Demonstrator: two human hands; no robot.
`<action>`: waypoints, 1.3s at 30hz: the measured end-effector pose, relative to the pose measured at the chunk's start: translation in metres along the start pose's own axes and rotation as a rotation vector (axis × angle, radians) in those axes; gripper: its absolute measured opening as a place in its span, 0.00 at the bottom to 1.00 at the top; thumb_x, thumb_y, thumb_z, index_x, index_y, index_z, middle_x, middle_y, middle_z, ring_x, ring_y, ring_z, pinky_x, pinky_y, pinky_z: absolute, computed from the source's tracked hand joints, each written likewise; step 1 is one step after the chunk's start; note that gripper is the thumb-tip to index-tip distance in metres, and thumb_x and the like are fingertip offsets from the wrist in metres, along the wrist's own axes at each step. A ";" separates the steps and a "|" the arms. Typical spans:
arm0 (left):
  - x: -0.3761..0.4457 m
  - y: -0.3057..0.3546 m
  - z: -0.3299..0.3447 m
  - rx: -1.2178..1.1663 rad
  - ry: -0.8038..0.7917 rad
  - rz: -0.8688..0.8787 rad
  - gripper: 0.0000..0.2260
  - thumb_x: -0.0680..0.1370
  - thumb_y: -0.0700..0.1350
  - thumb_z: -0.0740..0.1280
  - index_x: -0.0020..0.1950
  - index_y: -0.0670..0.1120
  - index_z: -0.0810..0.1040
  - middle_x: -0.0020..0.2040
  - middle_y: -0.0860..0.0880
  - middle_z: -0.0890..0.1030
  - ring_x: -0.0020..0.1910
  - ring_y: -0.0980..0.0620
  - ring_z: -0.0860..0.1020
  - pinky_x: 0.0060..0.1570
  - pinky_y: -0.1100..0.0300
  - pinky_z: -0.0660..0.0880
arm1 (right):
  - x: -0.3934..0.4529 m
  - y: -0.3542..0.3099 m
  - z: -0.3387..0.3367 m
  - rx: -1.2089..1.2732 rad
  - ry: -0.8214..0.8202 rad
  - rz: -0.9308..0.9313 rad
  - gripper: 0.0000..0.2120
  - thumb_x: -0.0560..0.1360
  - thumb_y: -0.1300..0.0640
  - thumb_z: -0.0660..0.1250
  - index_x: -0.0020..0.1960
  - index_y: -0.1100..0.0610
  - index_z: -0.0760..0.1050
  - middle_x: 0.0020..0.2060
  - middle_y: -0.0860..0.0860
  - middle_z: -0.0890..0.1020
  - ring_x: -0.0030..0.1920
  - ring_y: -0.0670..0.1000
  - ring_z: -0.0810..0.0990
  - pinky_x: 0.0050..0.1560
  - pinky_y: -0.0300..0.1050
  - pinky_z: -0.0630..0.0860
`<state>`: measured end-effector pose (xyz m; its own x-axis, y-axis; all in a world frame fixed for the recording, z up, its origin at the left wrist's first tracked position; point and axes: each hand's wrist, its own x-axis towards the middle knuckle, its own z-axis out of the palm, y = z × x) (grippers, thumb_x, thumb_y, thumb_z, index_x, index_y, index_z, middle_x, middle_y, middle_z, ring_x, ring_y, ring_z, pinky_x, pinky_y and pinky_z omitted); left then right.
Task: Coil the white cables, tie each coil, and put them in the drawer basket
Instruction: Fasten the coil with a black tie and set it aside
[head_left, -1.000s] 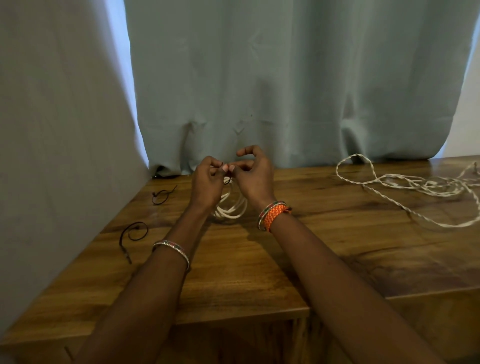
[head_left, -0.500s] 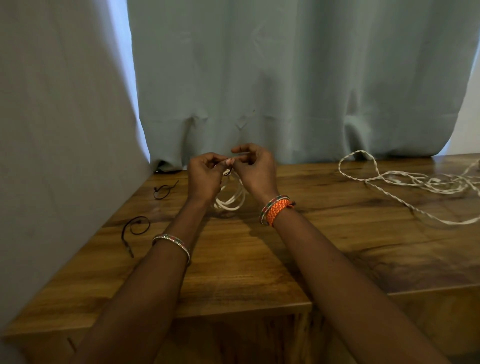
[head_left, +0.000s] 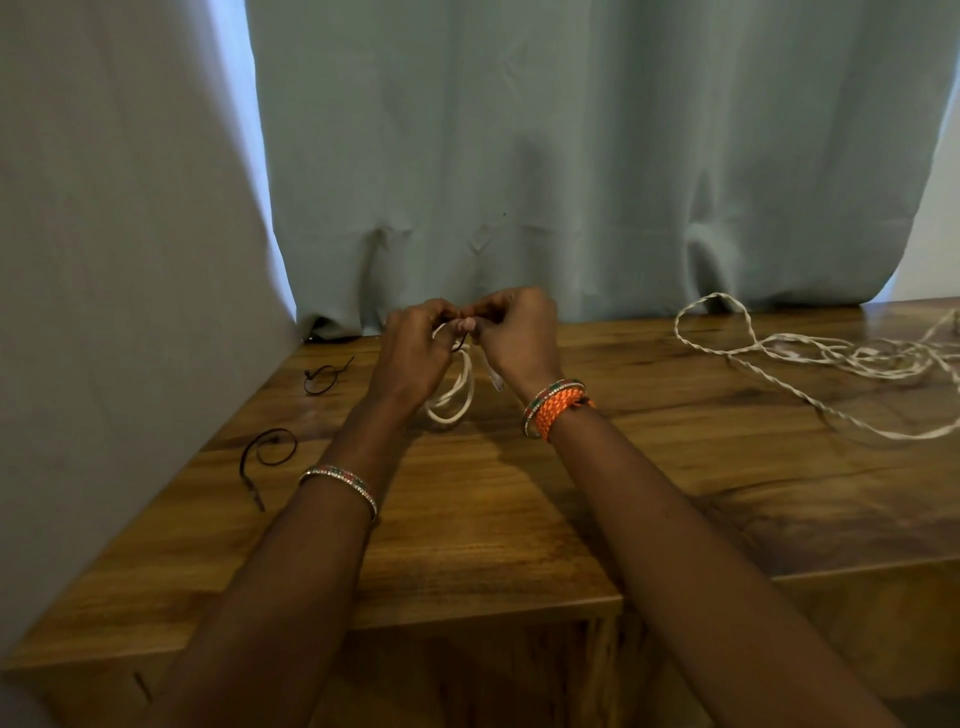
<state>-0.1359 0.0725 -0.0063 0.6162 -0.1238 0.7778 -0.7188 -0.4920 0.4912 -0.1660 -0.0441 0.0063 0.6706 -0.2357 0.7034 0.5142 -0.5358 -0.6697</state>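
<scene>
While both hands (head_left: 467, 343) pinch it, coil (head_left: 454, 400) dangles (over table (head_left: 467, 519)).

Both bare forearms reach toward mid-frame. The left hand (head_left: 413, 345) and right hand (head_left: 514, 332) meet just above centre, knuckles up, fingers curled, fingertips pinched together.

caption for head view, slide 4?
Both hands fasten a dark tie around a white cable coil above the wooden table.
</scene>
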 end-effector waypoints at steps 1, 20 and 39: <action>-0.001 0.000 -0.001 -0.006 -0.017 0.008 0.08 0.77 0.44 0.66 0.53 0.42 0.78 0.42 0.47 0.83 0.39 0.58 0.79 0.38 0.72 0.71 | 0.000 -0.001 -0.001 -0.014 -0.002 -0.014 0.05 0.69 0.67 0.71 0.44 0.64 0.84 0.38 0.55 0.85 0.37 0.47 0.82 0.37 0.30 0.77; 0.000 -0.003 -0.001 -0.058 -0.048 -0.057 0.06 0.73 0.40 0.71 0.39 0.44 0.75 0.34 0.53 0.77 0.35 0.60 0.76 0.34 0.74 0.69 | 0.007 0.001 -0.009 -0.139 -0.201 -0.030 0.01 0.69 0.65 0.72 0.41 0.62 0.83 0.34 0.54 0.82 0.38 0.49 0.79 0.36 0.33 0.72; -0.002 0.014 -0.005 -0.050 -0.238 -0.091 0.08 0.73 0.38 0.68 0.47 0.43 0.70 0.37 0.43 0.81 0.22 0.64 0.71 0.21 0.72 0.65 | 0.001 -0.006 -0.012 -0.188 -0.123 -0.045 0.07 0.66 0.62 0.65 0.30 0.60 0.77 0.26 0.55 0.79 0.29 0.51 0.77 0.29 0.42 0.73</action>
<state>-0.1489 0.0697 0.0009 0.7331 -0.2829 0.6185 -0.6684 -0.4676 0.5784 -0.1749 -0.0514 0.0139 0.7152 -0.1141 0.6896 0.4441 -0.6878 -0.5743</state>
